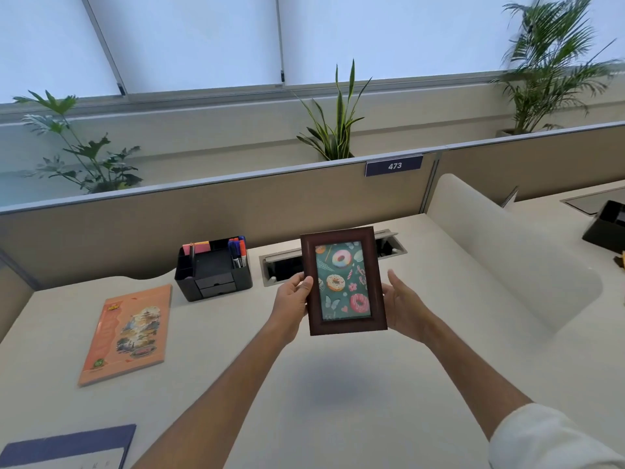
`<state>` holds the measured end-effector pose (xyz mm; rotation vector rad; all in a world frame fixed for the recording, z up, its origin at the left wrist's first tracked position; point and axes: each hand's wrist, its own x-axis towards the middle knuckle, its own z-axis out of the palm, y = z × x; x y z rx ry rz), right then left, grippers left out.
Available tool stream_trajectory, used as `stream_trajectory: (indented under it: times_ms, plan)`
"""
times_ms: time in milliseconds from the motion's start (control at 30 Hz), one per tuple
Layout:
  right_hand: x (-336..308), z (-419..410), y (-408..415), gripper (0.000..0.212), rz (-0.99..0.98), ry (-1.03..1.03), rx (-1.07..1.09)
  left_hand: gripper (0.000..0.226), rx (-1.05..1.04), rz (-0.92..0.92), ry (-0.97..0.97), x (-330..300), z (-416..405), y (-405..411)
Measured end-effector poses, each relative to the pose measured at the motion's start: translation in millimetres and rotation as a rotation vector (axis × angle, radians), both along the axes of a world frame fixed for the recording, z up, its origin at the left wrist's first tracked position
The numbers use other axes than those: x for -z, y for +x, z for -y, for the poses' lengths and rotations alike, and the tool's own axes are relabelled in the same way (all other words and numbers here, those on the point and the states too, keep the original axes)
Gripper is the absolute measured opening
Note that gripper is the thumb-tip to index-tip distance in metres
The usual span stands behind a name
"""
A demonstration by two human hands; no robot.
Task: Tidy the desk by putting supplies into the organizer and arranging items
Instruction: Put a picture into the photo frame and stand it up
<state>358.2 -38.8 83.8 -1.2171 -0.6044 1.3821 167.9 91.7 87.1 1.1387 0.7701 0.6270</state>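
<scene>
Both hands held a dark wooden picture frame (343,280) upright above the worktop (338,384), clear of its surface. The left hand (292,301) gripped the frame's left edge, thumb on the front; the right hand (404,306) curled around the right edge, fingers mostly hidden behind it. The frame showed a doughnut print. Further left stood a black organizer (213,269) with markers (237,252) and sticky notes — near it an orange notebook (130,333) lay flat.
</scene>
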Motion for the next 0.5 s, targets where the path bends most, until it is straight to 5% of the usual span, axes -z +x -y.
stream_trajectory:
  times_ms: [100,233,500]
  plan:
    - [-3.0,1.6,6.7,0.084,0.049,0.047,-0.11,0.021,0.001,-0.012,0.025,-0.8,-2.7,4.5]
    - [-1.9,-5.6,8.8,0.087,0.124,0.089,-0.104,0.021,0.018,-0.02,0.061,-1.2,-12.9,9.2]
    - [27.8,-39.9,10.2,0.038,0.172,0.067,0.003,0.026,0.102,-0.086,0.089,13.6,-50.5,19.3]
